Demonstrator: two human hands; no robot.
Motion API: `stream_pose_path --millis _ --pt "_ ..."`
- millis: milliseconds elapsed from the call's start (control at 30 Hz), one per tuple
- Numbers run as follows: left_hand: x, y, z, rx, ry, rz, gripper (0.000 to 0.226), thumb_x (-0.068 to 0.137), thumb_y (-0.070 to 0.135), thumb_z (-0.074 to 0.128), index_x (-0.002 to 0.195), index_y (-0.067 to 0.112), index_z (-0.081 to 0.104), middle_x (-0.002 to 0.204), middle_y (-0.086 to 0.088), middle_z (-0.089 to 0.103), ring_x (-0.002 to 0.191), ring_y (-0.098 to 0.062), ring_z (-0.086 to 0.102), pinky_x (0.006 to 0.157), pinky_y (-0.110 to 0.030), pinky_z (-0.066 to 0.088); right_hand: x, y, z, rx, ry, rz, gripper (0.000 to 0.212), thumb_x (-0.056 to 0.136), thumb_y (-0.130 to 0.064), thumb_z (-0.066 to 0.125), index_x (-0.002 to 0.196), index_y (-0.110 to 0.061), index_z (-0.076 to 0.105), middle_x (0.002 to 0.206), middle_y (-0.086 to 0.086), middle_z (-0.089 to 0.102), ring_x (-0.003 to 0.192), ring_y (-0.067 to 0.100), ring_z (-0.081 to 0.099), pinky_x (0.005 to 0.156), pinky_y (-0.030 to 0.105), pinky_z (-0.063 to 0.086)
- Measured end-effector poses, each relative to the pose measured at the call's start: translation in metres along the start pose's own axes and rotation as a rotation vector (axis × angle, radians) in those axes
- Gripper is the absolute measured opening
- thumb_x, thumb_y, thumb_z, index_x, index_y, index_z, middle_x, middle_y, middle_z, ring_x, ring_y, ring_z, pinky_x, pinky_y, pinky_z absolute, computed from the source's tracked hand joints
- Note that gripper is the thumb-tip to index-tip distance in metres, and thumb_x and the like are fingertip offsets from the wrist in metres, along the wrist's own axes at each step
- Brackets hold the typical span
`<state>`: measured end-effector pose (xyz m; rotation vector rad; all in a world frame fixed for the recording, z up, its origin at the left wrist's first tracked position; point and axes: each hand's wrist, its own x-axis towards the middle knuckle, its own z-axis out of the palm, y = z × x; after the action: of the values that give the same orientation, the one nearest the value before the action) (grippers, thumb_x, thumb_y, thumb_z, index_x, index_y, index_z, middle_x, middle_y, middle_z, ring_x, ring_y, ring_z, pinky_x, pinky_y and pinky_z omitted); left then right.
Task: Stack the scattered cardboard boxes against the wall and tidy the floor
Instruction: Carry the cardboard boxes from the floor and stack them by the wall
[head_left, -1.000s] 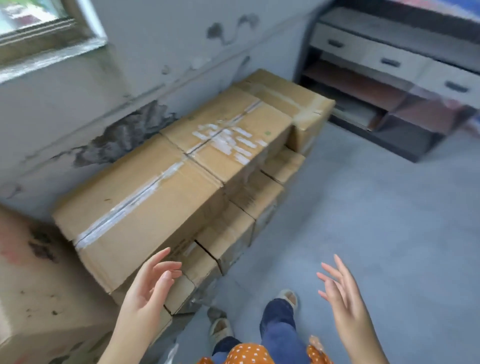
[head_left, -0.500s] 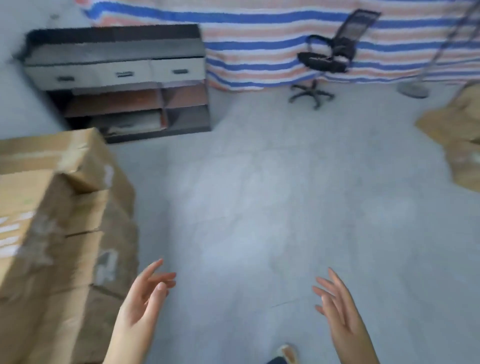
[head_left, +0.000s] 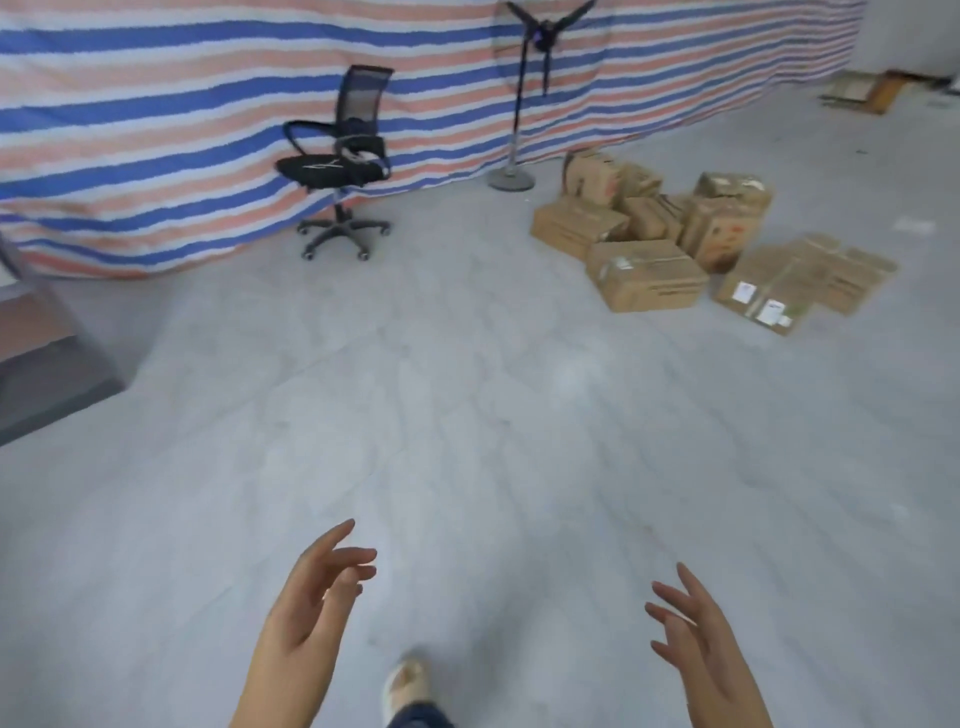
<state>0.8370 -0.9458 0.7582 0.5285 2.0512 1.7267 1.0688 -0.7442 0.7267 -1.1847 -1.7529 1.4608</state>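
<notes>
While both hands hang low in the foreground, nothing is held: the left hand (head_left: 311, 597) and the right hand (head_left: 691, 629) are raised palms inward, fingers loosely spread and relaxed, well apart from each other over the grey floor (head_left: 467, 415). The scattered cardboard boxes (head_left: 675, 249) lie well ahead and to the right of the hands, far from either, the right hand being the nearer side. They form a loose cluster on the floor: one long box (head_left: 647, 275) at the front with a label on its top, a taller box (head_left: 727, 223) behind it, several smaller ones tilted against each other at the back, and a flatter box (head_left: 769, 291) with white labels off to the right. A fan stand (head_left: 514, 156) stands just left of the cluster, against a striped tarpaulin (head_left: 208, 130) that covers the far side. A black office chair (head_left: 337, 161) stands before the tarpaulin, left of the fan. A dark cabinet edge (head_left: 41, 374) shows at the far left. One slippered foot (head_left: 408, 680) shows between the hands at the bottom. More flattened cardboard (head_left: 862, 91) lies far off at upper right.
</notes>
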Motion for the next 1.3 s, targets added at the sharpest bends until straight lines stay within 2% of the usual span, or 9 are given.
stream_pose_path --millis 200,267,367,700,800,900,1033,1100,1300 --pt "0.112 -0.003 0.062 0.01 -0.088 -0.004 0.04 0.086 0.013 0.057 0.096 0.05 0.067 0.095 0.004 0.071 0.086 -0.011 0.068 0.082 -0.027 0.053 0.09 -0.003 -0.003 -0.017 0.097 0.065 0.063 0.092 -0.012 0.05 0.091 -0.076 0.053 0.117 -0.008 0.061 0.093 -0.008 0.062 0.084 0.037 0.048" --pt "0.16 -0.003 0.081 0.001 -0.112 0.005 0.046 0.093 -0.005 0.05 0.102 0.036 0.068 0.095 0.001 0.071 0.086 -0.013 0.068 0.079 -0.024 0.053 0.129 -0.014 0.002 0.018 0.116 0.066 0.031 0.079 -0.049 0.064 0.096 -0.074 0.053 0.118 -0.009 0.062 0.094 -0.008 0.062 0.086 0.038 0.049" --pt "0.238 0.019 0.109 0.019 -0.153 0.029 0.053 0.094 -0.006 0.044 0.102 0.041 0.068 0.095 0.004 0.071 0.087 -0.012 0.067 0.081 -0.025 0.052 0.203 -0.023 0.0 0.047 0.208 0.04 0.09 0.038 -0.095 0.054 0.116 -0.051 0.049 0.119 -0.011 0.061 0.096 -0.007 0.062 0.079 0.028 0.054" --pt "0.43 0.076 0.224 0.049 -0.321 0.102 0.032 0.084 0.025 0.053 0.102 0.05 0.064 0.097 0.008 0.07 0.091 -0.009 0.067 0.089 -0.034 0.049 0.38 -0.049 -0.007 0.109 0.368 0.059 0.092 0.041 -0.093 0.056 0.117 -0.043 0.047 0.117 -0.008 0.062 0.092 -0.006 0.064 0.071 0.013 0.054" --pt "0.468 0.069 0.263 0.07 -0.348 0.06 0.053 0.093 0.006 0.053 0.092 0.057 0.065 0.094 0.006 0.071 0.086 -0.009 0.068 0.086 -0.031 0.05 0.423 -0.038 -0.022 0.124 0.385 0.118 0.03 0.086 -0.038 0.064 0.111 -0.042 0.047 0.121 0.006 0.061 0.087 -0.006 0.065 0.07 0.023 0.056" --pt "0.51 0.066 0.311 0.08 -0.344 0.033 0.052 0.093 -0.003 0.051 0.098 0.046 0.068 0.093 0.006 0.071 0.083 -0.007 0.068 0.08 -0.024 0.051 0.482 -0.02 -0.051 0.086 0.375 0.173 0.044 0.095 0.001 0.041 0.107 -0.041 0.047 0.125 0.016 0.058 0.084 -0.004 0.066 0.077 0.03 0.049" --pt "0.564 0.067 0.39 0.053 -0.282 0.026 0.043 0.092 -0.011 0.044 0.103 0.026 0.063 0.092 0.002 0.071 0.077 -0.004 0.067 0.071 -0.013 0.052 0.571 -0.025 -0.098 0.115 0.345 0.155 0.035 0.083 -0.041 0.066 0.112 -0.039 0.046 0.12 0.008 0.061 0.084 -0.013 0.063 0.068 0.016 0.056" --pt "0.591 0.078 0.437 0.042 -0.27 0.027 0.046 0.092 -0.012 0.041 0.1 0.026 0.067 0.09 0.003 0.071 0.076 -0.003 0.067 0.069 -0.011 0.052 0.62 -0.034 -0.127 0.12 0.373 0.129 0.091 0.041 -0.088 0.063 0.115 -0.038 0.046 0.114 -0.005 0.061 0.085 -0.012 0.063 0.067 0.011 0.054" --pt "0.657 0.11 0.559 0.004 -0.311 0.055 0.045 0.092 -0.011 0.043 0.106 0.026 0.065 0.094 0.006 0.071 0.081 -0.008 0.067 0.074 -0.015 0.053 0.748 -0.039 -0.202 0.026 0.386 0.024 0.095 0.04 -0.098 0.049 0.118 -0.044 0.048 0.119 -0.008 0.062 0.094 -0.004 0.064 0.077 0.023 0.055"
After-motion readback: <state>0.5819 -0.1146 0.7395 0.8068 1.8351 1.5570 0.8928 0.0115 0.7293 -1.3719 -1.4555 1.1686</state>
